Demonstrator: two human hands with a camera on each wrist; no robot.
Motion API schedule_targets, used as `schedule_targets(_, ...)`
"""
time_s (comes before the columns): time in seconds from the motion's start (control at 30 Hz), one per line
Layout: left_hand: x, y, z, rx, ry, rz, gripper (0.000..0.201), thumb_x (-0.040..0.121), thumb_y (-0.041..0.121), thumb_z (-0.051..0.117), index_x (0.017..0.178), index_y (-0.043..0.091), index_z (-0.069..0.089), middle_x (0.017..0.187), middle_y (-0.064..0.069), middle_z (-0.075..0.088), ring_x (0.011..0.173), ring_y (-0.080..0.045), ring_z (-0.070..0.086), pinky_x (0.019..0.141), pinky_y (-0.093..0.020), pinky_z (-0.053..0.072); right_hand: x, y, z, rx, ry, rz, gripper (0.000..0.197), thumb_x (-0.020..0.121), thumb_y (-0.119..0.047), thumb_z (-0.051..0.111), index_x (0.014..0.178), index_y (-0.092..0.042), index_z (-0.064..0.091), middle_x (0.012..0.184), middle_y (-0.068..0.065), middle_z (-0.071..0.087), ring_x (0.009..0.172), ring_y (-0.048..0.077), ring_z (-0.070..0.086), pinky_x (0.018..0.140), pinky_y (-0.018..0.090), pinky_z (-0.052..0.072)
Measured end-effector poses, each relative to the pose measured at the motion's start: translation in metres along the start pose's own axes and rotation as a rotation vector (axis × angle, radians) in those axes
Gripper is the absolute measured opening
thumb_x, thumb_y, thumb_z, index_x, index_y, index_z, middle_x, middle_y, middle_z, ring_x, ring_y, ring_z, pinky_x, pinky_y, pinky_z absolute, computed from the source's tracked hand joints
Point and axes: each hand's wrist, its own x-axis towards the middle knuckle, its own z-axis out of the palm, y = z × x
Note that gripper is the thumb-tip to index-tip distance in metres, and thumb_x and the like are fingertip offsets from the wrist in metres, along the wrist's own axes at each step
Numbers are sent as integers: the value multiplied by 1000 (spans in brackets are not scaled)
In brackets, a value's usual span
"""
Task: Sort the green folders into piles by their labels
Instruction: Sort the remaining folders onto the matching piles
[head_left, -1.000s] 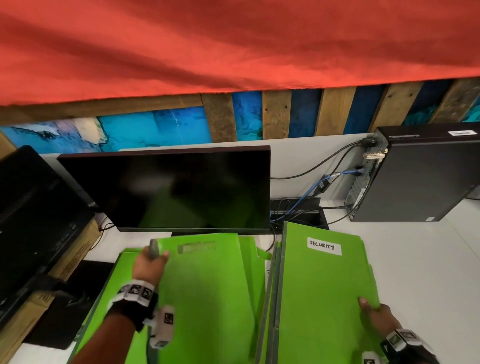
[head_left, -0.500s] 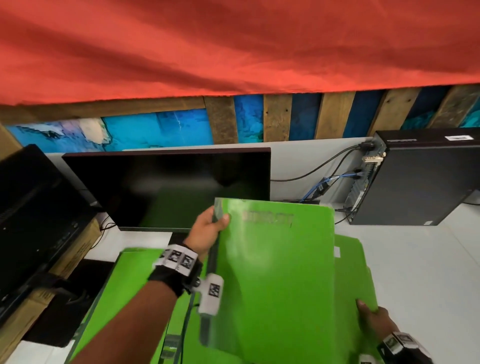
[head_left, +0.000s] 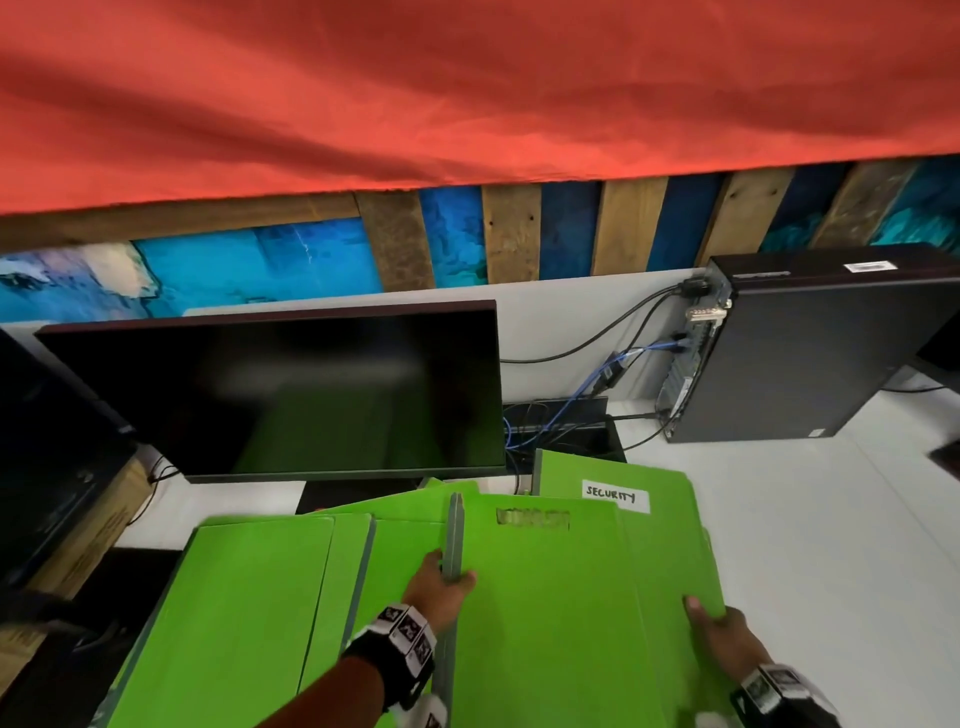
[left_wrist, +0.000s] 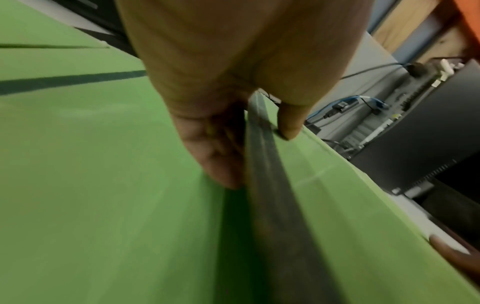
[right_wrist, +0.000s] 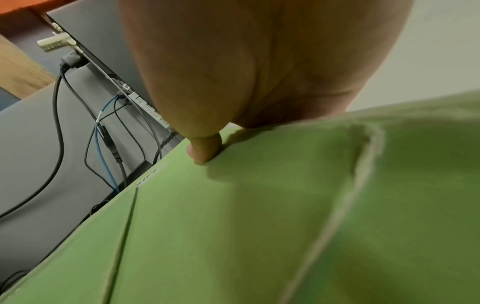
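Note:
My left hand (head_left: 451, 576) pinches the grey spine of a green folder (head_left: 545, 613) whose label is blurred. In the left wrist view the left hand (left_wrist: 259, 156) has its thumb on the cover and its fingers on the spine's other side. This folder lies over the right pile, partly covering the folder labelled SECURITY (head_left: 670, 545). At that pile's right edge my right hand (head_left: 702, 618) holds the SECURITY folder, thumb (right_wrist: 205, 151) on top and fingers hidden beneath. A second pile of green folders (head_left: 249, 597) lies to the left, labels not visible.
A dark monitor (head_left: 291, 395) stands just behind the piles. A black computer case (head_left: 810, 353) with cables (head_left: 582, 405) sits at the back right. Another black screen on a cardboard box (head_left: 67, 540) is at the left. White desk surface (head_left: 841, 545) lies to the right.
My left hand lifted the folder off the left pile, carried it right and lowered it onto the SECURITY pile. The right hand kept its hold on the right edge.

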Motion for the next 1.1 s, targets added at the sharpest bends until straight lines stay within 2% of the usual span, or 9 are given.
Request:
schedule_targets(0.07,-5,-13,-1,90,-53,82,40,86,43,60,111,13,52,98,-2,62,95,-23,60,92,-37,48,-5,-2,0,25,0,6,65,88,-47,54,126,6,46,123,29,57,112,38,58,96,39,44)
schedule_targets(0.23,-8,-22,4,168,-84,217,49,86,43,59,124,15,46,118,6,58,108,-16,57,95,-30,45,12,13,8,27,26,7,105,64,-81,43,124,4,50,123,30,57,112,37,59,96,41,45)
schedule_targets(0.4,-7,-10,24,-91,57,145,49,86,23,64,130,15,41,121,1,55,110,-19,54,95,-30,46,-21,-11,-2,83,-5,1,80,84,-60,46,129,7,46,133,31,49,119,39,52,103,42,38)
schedule_targets(0.53,-10,13,33,-176,195,238,48,88,-3,49,128,22,43,122,1,45,109,-14,51,100,-30,47,24,24,1,45,-8,-62,126,32,-94,49,118,-3,60,117,23,64,106,33,62,96,39,45)
schedule_targets(0.63,-10,26,31,-147,187,289,55,87,-7,45,108,44,45,120,2,49,113,-16,53,96,-28,48,-3,6,-3,71,-57,-64,94,54,-68,69,117,3,61,117,27,64,99,33,63,98,43,46)
schedule_targets(0.73,-11,30,25,-118,-45,264,61,89,5,54,141,31,34,134,10,45,128,-16,46,103,-25,41,-4,-1,-6,69,-63,-86,56,77,-26,75,117,10,59,119,31,61,100,33,61,100,43,44)
schedule_targets(0.83,-10,19,14,-44,-298,275,80,89,18,58,149,38,9,150,13,29,137,-15,34,110,-29,36,-3,-1,-8,118,-74,-105,54,80,-26,72,118,10,59,114,30,63,95,31,60,100,43,44)
schedule_targets(1.0,-20,-5,7,507,-377,354,64,95,37,45,149,27,12,159,6,11,147,-18,11,120,-36,12,23,21,-5,133,-103,-171,114,14,-81,72,103,-10,63,96,11,68,94,25,64,98,42,46)
schedule_targets(1.1,-25,-14,17,491,-417,281,66,94,46,41,149,29,10,159,0,13,147,-21,13,121,-40,13,38,31,-8,20,-124,-177,122,13,-84,69,108,-7,65,103,13,71,98,26,67,96,43,48)
